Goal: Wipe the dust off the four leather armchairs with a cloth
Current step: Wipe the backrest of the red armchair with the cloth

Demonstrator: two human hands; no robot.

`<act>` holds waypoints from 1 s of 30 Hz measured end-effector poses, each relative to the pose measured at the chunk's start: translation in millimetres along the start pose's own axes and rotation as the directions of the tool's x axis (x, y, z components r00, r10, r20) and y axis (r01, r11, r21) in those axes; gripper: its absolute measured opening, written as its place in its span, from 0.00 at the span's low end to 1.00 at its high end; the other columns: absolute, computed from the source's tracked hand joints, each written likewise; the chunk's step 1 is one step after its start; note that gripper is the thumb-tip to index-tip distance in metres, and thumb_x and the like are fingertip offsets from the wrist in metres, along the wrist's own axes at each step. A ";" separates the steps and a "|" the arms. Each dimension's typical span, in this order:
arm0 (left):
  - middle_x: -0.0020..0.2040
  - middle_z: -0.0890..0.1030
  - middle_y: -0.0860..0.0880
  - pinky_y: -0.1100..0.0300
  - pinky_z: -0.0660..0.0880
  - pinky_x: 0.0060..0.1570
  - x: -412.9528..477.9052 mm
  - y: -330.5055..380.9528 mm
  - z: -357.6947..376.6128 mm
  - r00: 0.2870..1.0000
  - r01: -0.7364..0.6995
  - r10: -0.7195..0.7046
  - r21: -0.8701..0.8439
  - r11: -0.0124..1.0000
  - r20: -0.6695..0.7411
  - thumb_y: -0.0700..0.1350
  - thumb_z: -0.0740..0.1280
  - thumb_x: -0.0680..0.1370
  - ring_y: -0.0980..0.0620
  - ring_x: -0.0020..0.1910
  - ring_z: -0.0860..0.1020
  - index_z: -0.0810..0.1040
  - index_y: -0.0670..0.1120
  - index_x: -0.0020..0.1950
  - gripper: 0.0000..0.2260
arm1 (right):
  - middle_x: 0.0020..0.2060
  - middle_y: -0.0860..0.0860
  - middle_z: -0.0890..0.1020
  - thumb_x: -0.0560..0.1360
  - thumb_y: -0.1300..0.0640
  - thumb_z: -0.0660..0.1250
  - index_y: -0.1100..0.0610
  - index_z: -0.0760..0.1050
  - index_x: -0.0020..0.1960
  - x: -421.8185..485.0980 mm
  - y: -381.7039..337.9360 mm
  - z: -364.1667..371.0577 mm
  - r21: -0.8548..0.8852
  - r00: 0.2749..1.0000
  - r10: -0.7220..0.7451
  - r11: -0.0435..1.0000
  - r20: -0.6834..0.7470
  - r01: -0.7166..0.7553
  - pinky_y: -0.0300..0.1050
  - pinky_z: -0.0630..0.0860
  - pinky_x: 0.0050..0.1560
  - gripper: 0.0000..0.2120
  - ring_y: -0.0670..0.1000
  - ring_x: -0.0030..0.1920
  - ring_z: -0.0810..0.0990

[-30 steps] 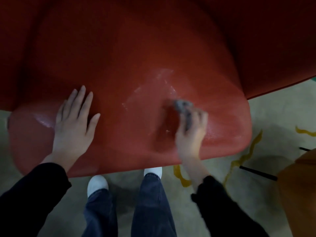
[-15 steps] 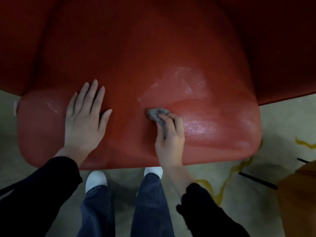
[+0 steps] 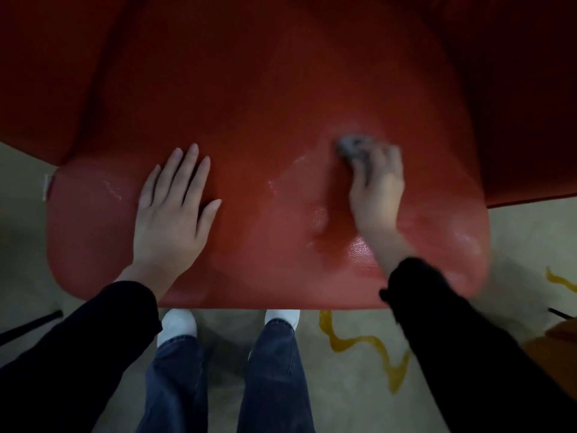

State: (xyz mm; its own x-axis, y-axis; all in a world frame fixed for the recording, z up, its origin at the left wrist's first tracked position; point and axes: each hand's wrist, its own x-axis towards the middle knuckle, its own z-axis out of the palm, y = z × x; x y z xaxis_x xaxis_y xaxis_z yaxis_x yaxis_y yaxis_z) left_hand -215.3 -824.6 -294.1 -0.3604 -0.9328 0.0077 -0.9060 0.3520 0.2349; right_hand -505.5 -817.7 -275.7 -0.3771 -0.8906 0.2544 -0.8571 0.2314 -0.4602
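Cloth (image 3: 351,145): a small grey wad is lying bunched on the red leather, right of the seat's middle, partly covered by the fingers gripping it. It is looking soft, light and limp (a rag that will fold wherever it is pinched), so it is probably handling best bunched up, with fingers on top pressing it against the leather.

Right hand (image 3: 377,189): is grasping the cloth, fingers curling over it and pushing it down. It is blurring with motion, so how each finger is sitting cannot be told.

Armchair (image 3: 281,98): its red leather seat is filling most of the view, the rounded front edge facing the person. The padding is dimpling beside the wiping hand, suggesting a soft, yielding cushion. Patches near the front edge are shining, so the surface is likely smooth and somewhat slippery under a rag. The chair is probably heavy and is needing no lifting.

Left hand (image 3: 171,210): is lying flat on the left part of the seat, fingers straight and slightly spread, holding nothing, well apart from the cloth.

Person: is standing at the front edge in black sleeves and blue jeans, with white shoes (image 3: 178,326) showing below the seat.

Floor (image 3: 352,398): is showing pale, with a wavy yellow marking (image 3: 359,340) running right of the feet.
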 end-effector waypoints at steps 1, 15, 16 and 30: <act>0.79 0.57 0.45 0.51 0.47 0.76 -0.2 -0.2 0.4 1.000 -0.001 0.001 -0.001 1.000 -0.001 0.55 0.50 0.83 0.48 0.78 0.52 0.58 0.43 0.78 0.26 | 0.48 0.60 0.77 0.76 0.64 0.63 0.63 0.78 0.52 -19.4 -11.5 0.1 0.043 0.996 -0.069 0.997 0.049 0.067 0.48 0.71 0.52 0.08 0.61 0.49 0.77; 0.79 0.57 0.46 0.51 0.48 0.76 0.3 -0.9 1.9 1.000 0.005 -0.004 0.026 1.000 -0.010 0.56 0.50 0.83 0.48 0.78 0.53 0.58 0.44 0.78 0.26 | 0.55 0.61 0.75 0.73 0.64 0.61 0.63 0.77 0.56 75.7 20.0 -5.7 -0.022 0.992 0.106 0.994 0.068 -0.104 0.31 0.64 0.55 0.13 0.57 0.55 0.77; 0.79 0.57 0.46 0.51 0.48 0.76 0.3 -0.9 2.1 1.000 0.004 -0.004 0.026 1.000 -0.011 0.56 0.50 0.83 0.48 0.78 0.53 0.58 0.44 0.78 0.26 | 0.56 0.60 0.75 0.73 0.64 0.61 0.62 0.77 0.56 76.4 16.3 1.4 -0.034 0.992 0.113 0.993 0.062 -0.111 0.33 0.65 0.55 0.13 0.57 0.55 0.77; 0.79 0.58 0.45 0.52 0.47 0.76 0.0 -1.9 -0.2 1.000 -0.020 0.020 0.014 1.000 -0.024 0.55 0.50 0.84 0.48 0.78 0.54 0.59 0.43 0.78 0.26 | 0.52 0.58 0.76 0.76 0.69 0.64 0.64 0.78 0.56 -90.9 -37.4 -25.8 0.402 0.580 -0.672 0.741 0.461 0.538 0.46 0.71 0.55 0.10 0.57 0.50 0.74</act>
State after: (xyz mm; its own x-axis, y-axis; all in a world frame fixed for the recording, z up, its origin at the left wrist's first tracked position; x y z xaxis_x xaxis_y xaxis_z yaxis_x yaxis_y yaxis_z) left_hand -213.6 -825.3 -294.4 -0.3728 -0.9272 0.0362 -0.9019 0.3713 0.2209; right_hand -448.2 -735.3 -259.7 0.5185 -0.8526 0.0651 -0.6968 -0.4654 -0.5458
